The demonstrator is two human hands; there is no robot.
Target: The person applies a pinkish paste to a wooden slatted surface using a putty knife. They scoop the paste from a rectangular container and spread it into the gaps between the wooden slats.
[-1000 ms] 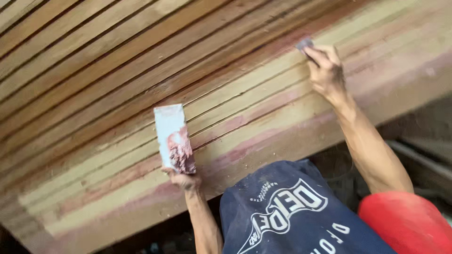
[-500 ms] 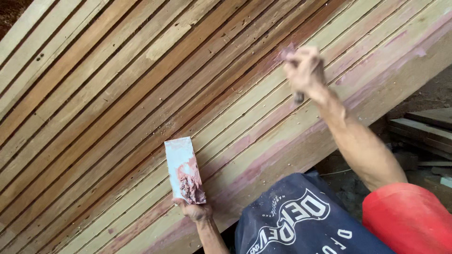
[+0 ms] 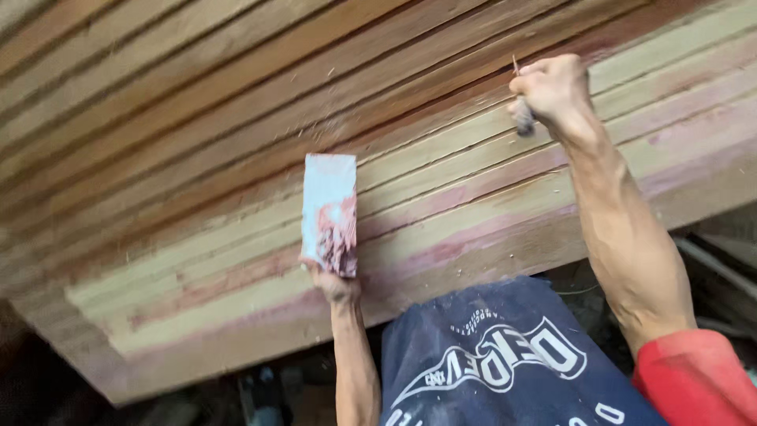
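My left hand [image 3: 335, 284] grips the lower end of a flat pale board [image 3: 328, 209] that carries a lump of reddish-brown filler paste near its bottom. It is held upright in front of a stack of grooved wooden planks [image 3: 197, 158]. My right hand [image 3: 552, 95] is raised at the upper right, fist closed around a small scraper [image 3: 522, 118] whose dark handle end shows below the fingers. That hand presses against a plank seam. Pinkish filler streaks run along the lower planks.
The plank stack fills most of the view, its lower edge [image 3: 441, 292] running just above my dark blue printed apron [image 3: 505, 363]. A red sleeve [image 3: 698, 379] covers my right upper arm. Dark ground and loose timber [image 3: 717, 268] lie at the right.
The camera has tilted, so the planks lie flatter. My right hand moved slightly right and up along the seam. The left hand with the board rose and shifted right.
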